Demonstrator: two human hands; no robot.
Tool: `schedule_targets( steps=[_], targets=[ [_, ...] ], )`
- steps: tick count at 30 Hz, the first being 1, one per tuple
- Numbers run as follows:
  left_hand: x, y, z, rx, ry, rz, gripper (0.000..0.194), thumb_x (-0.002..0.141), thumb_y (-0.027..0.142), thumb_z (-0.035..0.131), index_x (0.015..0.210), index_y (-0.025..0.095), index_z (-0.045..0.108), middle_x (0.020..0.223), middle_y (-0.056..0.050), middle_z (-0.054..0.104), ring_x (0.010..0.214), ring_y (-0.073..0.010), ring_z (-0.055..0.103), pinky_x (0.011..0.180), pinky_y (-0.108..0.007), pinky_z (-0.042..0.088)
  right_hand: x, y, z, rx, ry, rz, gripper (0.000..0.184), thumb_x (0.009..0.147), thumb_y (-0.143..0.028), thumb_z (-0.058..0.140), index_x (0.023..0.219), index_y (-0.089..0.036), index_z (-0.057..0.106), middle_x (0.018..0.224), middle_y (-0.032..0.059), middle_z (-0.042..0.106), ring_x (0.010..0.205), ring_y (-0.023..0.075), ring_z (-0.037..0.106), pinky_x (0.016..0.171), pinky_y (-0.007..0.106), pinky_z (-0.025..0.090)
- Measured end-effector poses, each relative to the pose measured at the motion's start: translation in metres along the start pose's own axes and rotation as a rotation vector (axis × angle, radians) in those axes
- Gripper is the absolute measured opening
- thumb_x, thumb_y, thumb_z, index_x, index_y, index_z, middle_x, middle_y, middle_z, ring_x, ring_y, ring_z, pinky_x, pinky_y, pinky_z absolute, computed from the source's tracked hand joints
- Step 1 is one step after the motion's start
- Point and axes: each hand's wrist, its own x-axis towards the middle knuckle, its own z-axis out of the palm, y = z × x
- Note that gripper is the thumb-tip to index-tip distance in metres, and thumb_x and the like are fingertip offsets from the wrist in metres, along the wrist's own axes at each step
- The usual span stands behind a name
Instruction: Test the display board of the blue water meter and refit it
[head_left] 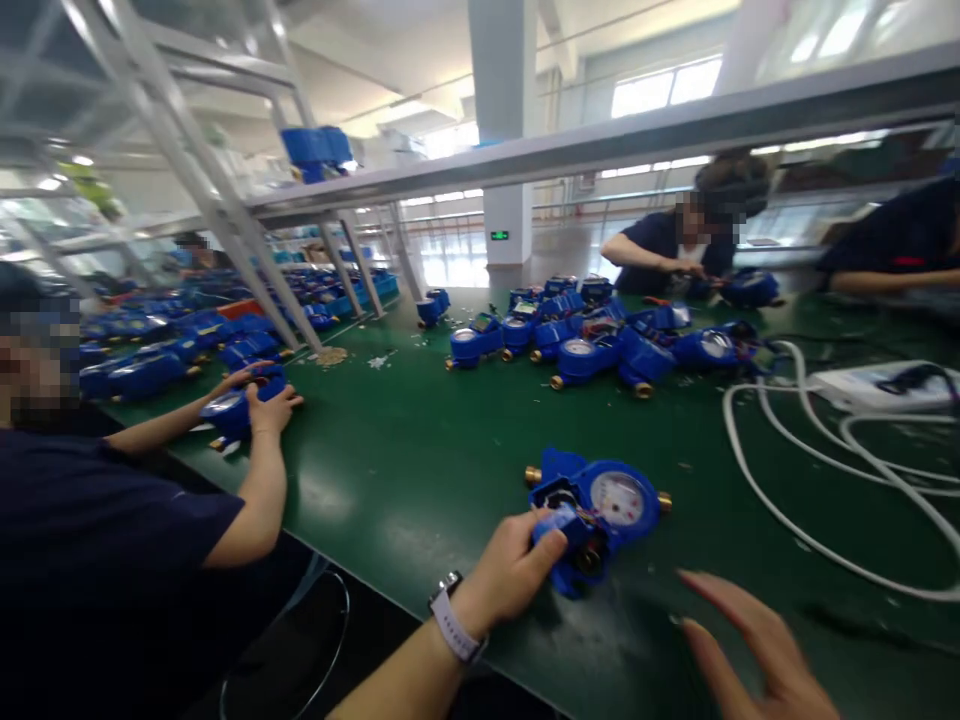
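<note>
A blue water meter (pixel 621 498) with a round clear dial and brass threaded ends lies on the green table in front of me. Its side compartment stands open, showing wires and dark parts. My left hand (pixel 517 560), with a watch on the wrist, grips a small blue housing piece (pixel 564 530) at that compartment between thumb and fingers. To the right of the meter, apart from it, my right hand (pixel 750 640) hovers with thumb and forefinger spread. Nothing shows between those fingers, and the rest of this hand is cut off by the lower edge.
Several blue water meters (pixel 589 355) are heaped farther back on the green table (pixel 420 430). White cables (pixel 739 440) loop at the right beside a power strip (pixel 885 385). At the left a co-worker (pixel 105 560) handles another meter (pixel 232 410). A metal shelf (pixel 570 150) spans overhead.
</note>
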Motion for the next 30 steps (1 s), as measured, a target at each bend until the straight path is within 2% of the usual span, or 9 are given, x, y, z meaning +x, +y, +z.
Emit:
schedule_targets(
  steps=[1,3,4,6,13,19,22,26,30],
  targets=[
    [0.001,-0.002,0.001,-0.02,0.011,-0.017,0.063,0.092,0.067,0.042,0.095,0.01,0.068,0.08,-0.007,0.065,0.069,-0.016,0.054,0.064,-0.025,0.042,-0.004,-0.002,0.004,-0.178,-0.105,-0.184,0.046,0.066,-0.054,0.083,0.099,-0.023,0.074,0.112,0.0091,0.065,0.115,0.0357,0.051,0.109,0.056,0.03],
    [0.002,-0.008,0.003,-0.072,0.019,-0.047,0.065,0.091,0.068,0.041,0.092,0.009,0.068,0.077,-0.006,0.064,0.066,-0.0147,0.051,0.062,-0.024,0.04,-0.008,-0.006,0.02,-0.392,-0.25,-0.539,0.034,0.087,-0.043,0.068,0.116,-0.026,0.066,0.116,0.0066,0.065,0.12,0.0328,0.049,0.102,0.055,0.035],
    [0.002,-0.011,0.004,-0.1,0.025,-0.066,0.066,0.091,0.07,0.041,0.09,0.009,0.067,0.075,-0.006,0.063,0.064,-0.0144,0.05,0.061,-0.024,0.04,-0.008,-0.007,0.03,-0.467,-0.259,-0.648,0.035,0.091,-0.039,0.064,0.122,-0.025,0.062,0.118,0.0064,0.064,0.121,0.0316,0.049,0.102,0.054,0.034],
    [0.002,-0.015,0.005,-0.143,0.05,-0.106,0.068,0.089,0.072,0.041,0.084,0.009,0.066,0.071,-0.006,0.062,0.062,-0.0139,0.048,0.059,-0.024,0.039,-0.007,-0.008,0.045,-0.568,-0.252,-0.745,0.033,0.095,-0.037,0.06,0.124,-0.022,0.057,0.118,0.0071,0.064,0.123,0.0306,0.048,0.105,0.055,0.03],
    [0.002,-0.011,0.006,-0.178,0.109,-0.095,0.071,0.085,0.077,0.042,0.067,0.011,0.06,0.061,-0.002,0.054,0.055,-0.0112,0.04,0.054,-0.023,0.036,-0.006,-0.013,0.067,-0.66,-0.154,-0.736,0.019,0.097,-0.035,0.056,0.11,-0.022,0.06,0.107,0.0056,0.065,0.119,0.029,0.048,0.11,0.055,0.017],
    [0.002,-0.01,0.008,-0.166,0.151,-0.09,0.067,0.086,0.076,0.042,0.065,0.014,0.056,0.06,-0.001,0.052,0.055,-0.0108,0.038,0.053,-0.023,0.036,0.002,-0.017,0.077,-0.66,-0.108,-0.743,0.009,0.095,-0.03,0.058,0.091,-0.023,0.062,0.103,0.0046,0.064,0.118,0.0286,0.047,0.111,0.054,0.015],
    [0.002,-0.011,0.007,-0.136,0.15,-0.08,0.067,0.085,0.077,0.042,0.06,0.015,0.051,0.056,0.0,0.047,0.053,-0.0104,0.035,0.052,-0.023,0.035,0.003,-0.017,0.078,-0.642,-0.115,-0.752,0.004,0.095,-0.025,0.057,0.095,-0.023,0.06,0.103,0.0034,0.066,0.118,0.0272,0.049,0.112,0.053,0.015],
    [0.001,-0.012,0.007,-0.117,0.128,-0.076,0.067,0.085,0.077,0.042,0.057,0.016,0.046,0.055,0.001,0.044,0.053,-0.01,0.033,0.051,-0.023,0.032,0.003,-0.015,0.08,-0.627,-0.1,-0.77,0.011,0.094,-0.021,0.054,0.105,-0.022,0.057,0.102,0.0034,0.068,0.118,0.0258,0.052,0.114,0.05,0.015],
    [-0.001,-0.014,0.008,-0.116,0.121,-0.072,0.066,0.086,0.075,0.042,0.059,0.016,0.047,0.055,0.001,0.045,0.053,-0.0101,0.032,0.052,-0.023,0.032,0.005,-0.011,0.081,-0.607,-0.057,-0.808,0.009,0.092,-0.019,0.054,0.101,-0.021,0.053,0.094,0.0023,0.067,0.111,0.0233,0.057,0.115,0.048,0.016]
  ],
)
